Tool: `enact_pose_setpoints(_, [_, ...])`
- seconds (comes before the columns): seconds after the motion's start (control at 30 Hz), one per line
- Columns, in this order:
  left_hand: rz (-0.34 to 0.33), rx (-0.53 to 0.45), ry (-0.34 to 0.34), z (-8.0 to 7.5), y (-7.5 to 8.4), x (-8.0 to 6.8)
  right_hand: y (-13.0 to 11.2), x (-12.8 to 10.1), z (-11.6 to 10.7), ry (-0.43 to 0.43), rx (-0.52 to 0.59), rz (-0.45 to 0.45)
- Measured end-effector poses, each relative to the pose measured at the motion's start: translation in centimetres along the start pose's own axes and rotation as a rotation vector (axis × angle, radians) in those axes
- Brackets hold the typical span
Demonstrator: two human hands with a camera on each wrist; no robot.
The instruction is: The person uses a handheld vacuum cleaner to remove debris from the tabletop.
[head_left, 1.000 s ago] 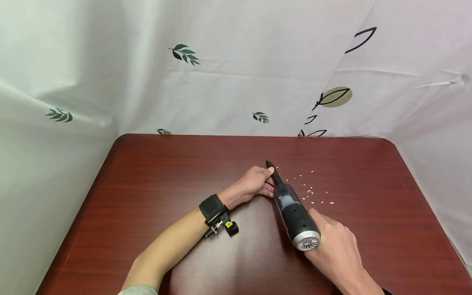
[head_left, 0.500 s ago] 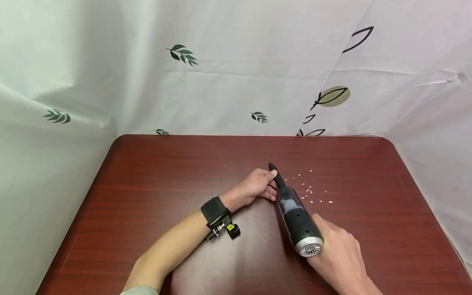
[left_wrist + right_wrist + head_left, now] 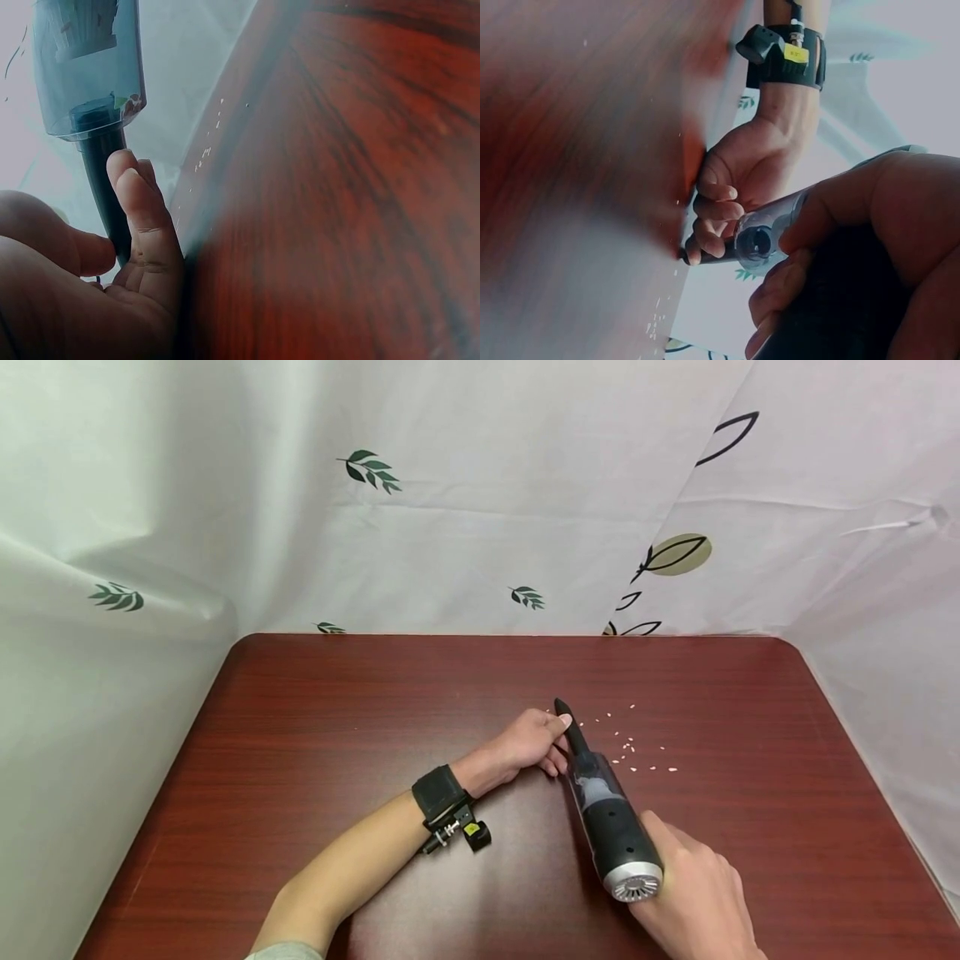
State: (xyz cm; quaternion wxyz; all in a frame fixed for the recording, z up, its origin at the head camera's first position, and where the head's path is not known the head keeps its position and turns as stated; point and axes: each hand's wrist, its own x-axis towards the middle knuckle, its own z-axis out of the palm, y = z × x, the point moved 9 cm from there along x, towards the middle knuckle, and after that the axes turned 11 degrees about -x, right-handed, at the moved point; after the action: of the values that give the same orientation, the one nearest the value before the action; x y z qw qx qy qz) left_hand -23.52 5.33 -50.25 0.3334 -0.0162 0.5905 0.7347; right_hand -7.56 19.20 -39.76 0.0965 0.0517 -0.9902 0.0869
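One handheld vacuum (image 3: 611,827) lies under two hands, the left hand (image 3: 528,743) at its single black nozzle (image 3: 572,731) and the right hand (image 3: 693,889) at its rear. One wrist strap (image 3: 438,795) shows on the left arm. Roughly a dozen small white grains (image 3: 633,747) are scattered across one dark red counter (image 3: 315,727).

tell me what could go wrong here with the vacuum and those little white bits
1. The left hand pinches the thin black nozzle of the black handheld vacuum; a twist from the right hand could pull it loose from that grip.
2. The small white grains lie beside the nozzle tip, so a sideways sweep might scatter them across the dark red wooden table.
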Motion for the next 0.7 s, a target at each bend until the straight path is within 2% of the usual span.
enact_pose_setpoints(0.17, [0.000, 0.003, -0.015, 0.2, -0.2, -0.3, 0.0, -0.7, -0.2, 0.053, -0.002, -0.020])
enact_pose_setpoints(0.37, [-0.023, -0.025, -0.037, 0.3, -0.5, -0.9, 0.0, -1.2, -0.2, 0.045, 0.006, 0.008])
enact_pose_setpoints(0.7, [-0.048, -0.061, -0.045, 0.3, -0.9, -1.5, -0.3, -1.6, -0.5, 0.066, 0.022, -0.009])
